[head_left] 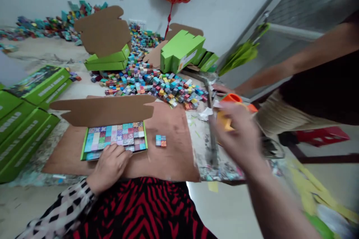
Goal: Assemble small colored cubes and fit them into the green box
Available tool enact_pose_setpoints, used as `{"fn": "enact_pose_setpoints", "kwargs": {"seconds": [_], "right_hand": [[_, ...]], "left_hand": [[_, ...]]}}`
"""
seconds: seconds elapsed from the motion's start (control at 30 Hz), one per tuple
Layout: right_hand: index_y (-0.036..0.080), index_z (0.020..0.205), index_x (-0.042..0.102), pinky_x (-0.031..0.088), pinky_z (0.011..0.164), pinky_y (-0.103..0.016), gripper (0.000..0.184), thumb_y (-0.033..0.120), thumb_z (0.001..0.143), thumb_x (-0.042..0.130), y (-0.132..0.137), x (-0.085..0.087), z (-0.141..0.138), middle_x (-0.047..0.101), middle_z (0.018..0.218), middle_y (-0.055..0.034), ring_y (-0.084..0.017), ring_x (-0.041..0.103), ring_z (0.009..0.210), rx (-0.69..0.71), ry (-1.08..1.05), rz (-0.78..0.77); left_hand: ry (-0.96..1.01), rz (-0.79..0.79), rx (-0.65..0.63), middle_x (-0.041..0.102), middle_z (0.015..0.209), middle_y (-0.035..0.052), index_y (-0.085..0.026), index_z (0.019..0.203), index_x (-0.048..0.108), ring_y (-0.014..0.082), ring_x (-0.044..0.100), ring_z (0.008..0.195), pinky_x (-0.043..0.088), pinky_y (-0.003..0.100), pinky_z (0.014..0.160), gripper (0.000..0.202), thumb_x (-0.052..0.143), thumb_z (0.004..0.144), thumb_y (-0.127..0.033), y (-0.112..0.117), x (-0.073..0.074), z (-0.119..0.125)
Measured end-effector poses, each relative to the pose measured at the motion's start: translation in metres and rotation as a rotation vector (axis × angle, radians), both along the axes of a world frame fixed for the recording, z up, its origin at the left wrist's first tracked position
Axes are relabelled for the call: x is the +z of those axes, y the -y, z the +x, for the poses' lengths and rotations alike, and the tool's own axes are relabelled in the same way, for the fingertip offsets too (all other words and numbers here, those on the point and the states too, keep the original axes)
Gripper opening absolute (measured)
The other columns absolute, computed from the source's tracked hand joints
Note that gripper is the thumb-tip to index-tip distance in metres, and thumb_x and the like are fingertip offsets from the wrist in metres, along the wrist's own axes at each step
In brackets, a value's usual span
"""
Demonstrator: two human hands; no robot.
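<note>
An open green cardboard box (82,148) lies in front of me, its brown lid (103,109) raised at the back. Rows of small patterned cubes (123,134) fill it. My left hand (111,162) has its fingers curled over the box's front edge, against the nearest cubes. A small block of cubes (160,140) sits just right of the box on a brown board (174,157). Off to the right, my right hand (238,130) is smeared by motion in front of orange and yellow items. What its fingers hold, if anything, does not show.
Loose cubes (146,82) are heaped behind the box. Closed green boxes (25,119) are stacked at left. More green boxes (179,52) stand at the back. Another person's arm (303,58) reaches in from the right. A metal bar (211,119) edges the table.
</note>
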State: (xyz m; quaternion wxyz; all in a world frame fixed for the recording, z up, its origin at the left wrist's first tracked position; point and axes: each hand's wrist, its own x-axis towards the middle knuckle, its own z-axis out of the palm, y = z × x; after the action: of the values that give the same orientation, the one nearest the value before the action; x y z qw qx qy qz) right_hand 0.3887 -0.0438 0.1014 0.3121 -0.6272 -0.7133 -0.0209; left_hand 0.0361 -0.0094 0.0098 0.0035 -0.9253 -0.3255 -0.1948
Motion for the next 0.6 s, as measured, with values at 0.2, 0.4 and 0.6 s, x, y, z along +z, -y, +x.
{"fn": "enact_pose_setpoints", "kwargs": {"seconds": [0.2, 0.4, 0.6], "right_hand": [[0.02, 0.129, 0.054, 0.044, 0.095, -0.047, 0.049, 0.031, 0.082, 0.064, -0.018, -0.073, -0.084, 0.051, 0.126, -0.0149, -0.031, 0.049, 0.114, 0.237, 0.131, -0.493], [0.016, 0.126, 0.056, 0.045, 0.087, -0.039, 0.041, 0.03, 0.087, 0.056, -0.035, -0.075, -0.088, 0.055, 0.119, -0.0133, -0.028, 0.054, 0.102, 0.237, 0.32, -0.634], [0.014, 0.109, 0.062, 0.044, 0.084, -0.036, 0.026, 0.026, 0.089, 0.052, -0.038, -0.079, -0.09, 0.06, 0.107, -0.0119, -0.024, 0.056, 0.096, 0.279, 0.285, -0.666]], "left_hand": [[-0.021, -0.029, 0.057, 0.057, 0.082, 0.0049, -0.017, 0.103, 0.063, 0.0204, 0.046, 0.078, 0.034, 0.033, 0.068, 0.023, 0.041, 0.096, -0.021, 0.003, 0.007, -0.004], [-0.029, -0.026, 0.132, 0.058, 0.088, 0.0073, -0.018, 0.101, 0.066, 0.0224, 0.047, 0.082, 0.037, 0.036, 0.07, 0.022, 0.047, 0.094, -0.028, 0.003, 0.008, -0.005], [0.046, 0.025, 0.228, 0.057, 0.118, 0.0154, -0.018, 0.114, 0.063, 0.0322, 0.046, 0.112, 0.04, 0.049, 0.091, 0.029, 0.052, 0.09, -0.031, -0.001, -0.003, -0.003]]}}
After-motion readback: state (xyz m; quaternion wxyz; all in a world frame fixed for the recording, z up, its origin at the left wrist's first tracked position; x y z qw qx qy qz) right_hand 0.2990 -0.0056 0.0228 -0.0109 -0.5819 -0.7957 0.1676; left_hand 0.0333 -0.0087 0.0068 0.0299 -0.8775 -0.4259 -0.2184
